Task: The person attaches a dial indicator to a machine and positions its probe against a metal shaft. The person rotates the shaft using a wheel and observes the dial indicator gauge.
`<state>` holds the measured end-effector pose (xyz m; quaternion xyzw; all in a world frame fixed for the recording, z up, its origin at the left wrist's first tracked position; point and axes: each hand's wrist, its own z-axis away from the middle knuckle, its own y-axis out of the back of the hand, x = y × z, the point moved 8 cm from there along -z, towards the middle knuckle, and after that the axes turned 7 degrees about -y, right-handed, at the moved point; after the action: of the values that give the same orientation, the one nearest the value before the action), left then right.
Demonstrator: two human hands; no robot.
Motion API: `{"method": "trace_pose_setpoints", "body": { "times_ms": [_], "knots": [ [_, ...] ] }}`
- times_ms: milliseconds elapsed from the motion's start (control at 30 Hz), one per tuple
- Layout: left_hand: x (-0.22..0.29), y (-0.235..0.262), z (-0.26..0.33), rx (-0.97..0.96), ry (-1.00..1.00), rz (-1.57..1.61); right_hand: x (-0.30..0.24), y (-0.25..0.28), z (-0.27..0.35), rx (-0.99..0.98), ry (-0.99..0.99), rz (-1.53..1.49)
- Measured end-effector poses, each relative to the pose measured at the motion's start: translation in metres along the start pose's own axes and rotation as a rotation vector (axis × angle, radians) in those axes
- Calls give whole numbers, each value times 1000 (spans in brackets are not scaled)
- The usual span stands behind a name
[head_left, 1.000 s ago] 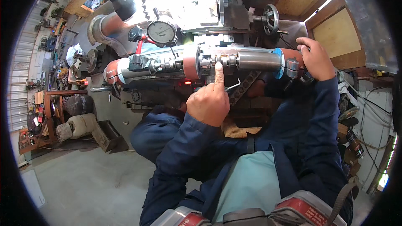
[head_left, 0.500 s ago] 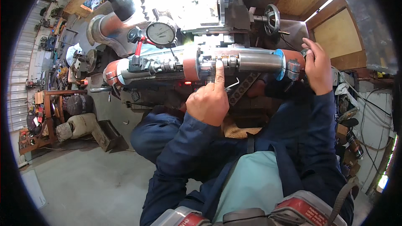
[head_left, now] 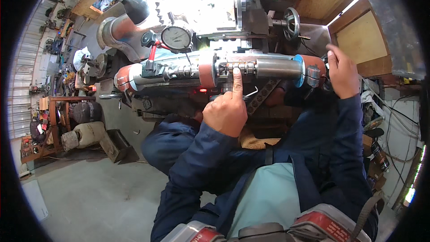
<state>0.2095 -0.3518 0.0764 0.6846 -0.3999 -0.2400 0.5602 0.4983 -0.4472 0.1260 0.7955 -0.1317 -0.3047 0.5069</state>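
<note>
A long steel shaft [head_left: 277,68] lies horizontally on a machine, with red bands [head_left: 207,68] around it and a blue ring [head_left: 298,69] near its right end. My left hand [head_left: 226,112] is curled into a fist, and its outstretched index finger touches the shaft's grooved section [head_left: 239,68]. My right hand [head_left: 342,74] is at the shaft's right end, fingers stretched upward beside a small grey clamp [head_left: 312,74]; I cannot see it gripping anything. A bent hex key [head_left: 251,93] sits just right of my left hand.
A round dial gauge [head_left: 176,38] stands above the shaft's left part. A handwheel [head_left: 292,19] is at the back. A large grey pipe elbow [head_left: 121,27] lies upper left. Shelving with clutter [head_left: 42,125] and a metal box [head_left: 115,144] stand on the concrete floor at left.
My right hand has slid a little to the right, off the shaft's end, and its fingers have straightened. My left index finger stays on the grooved section.
</note>
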Motion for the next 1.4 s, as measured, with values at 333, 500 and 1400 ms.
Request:
{"method": "trace_pose_setpoints", "body": {
  "times_ms": [333,500,1400],
  "knots": [
    [2,1,3,12,4,54,-10,14,29,161,109,73],
    [2,3,1,21,4,51,-10,15,37,223,119,103],
    [-7,2,-6,12,15,87,-7,-1,82,467,129,79]
  ]
}}
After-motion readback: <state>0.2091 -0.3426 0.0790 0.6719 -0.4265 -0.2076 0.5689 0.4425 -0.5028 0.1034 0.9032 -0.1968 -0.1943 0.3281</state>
